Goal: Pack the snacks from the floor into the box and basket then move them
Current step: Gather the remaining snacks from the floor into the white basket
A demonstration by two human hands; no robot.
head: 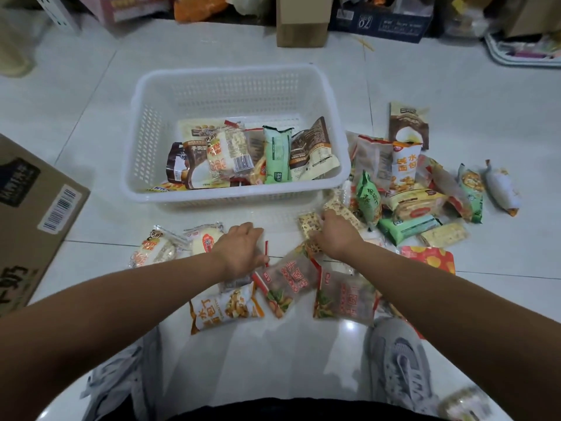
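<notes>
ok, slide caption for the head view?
Left hand and right hand reach into snack packets on the floor beside a partly filled white basket.

The floor (455, 86) gleams: smooth, pale tile, glossy enough to throw back the light. The basket (142, 165) on it is white plastic, slotted all over, with a soft sheen. The cardboard box (27, 214) at the left looks matt brown and carries a white paper label (59, 211). The green packet (277, 153) in the basket is satin plastic film, and the speckled packet (308, 226) is clear, crinkly film. The shoes (400, 366) show grey woven mesh cloth.
</notes>
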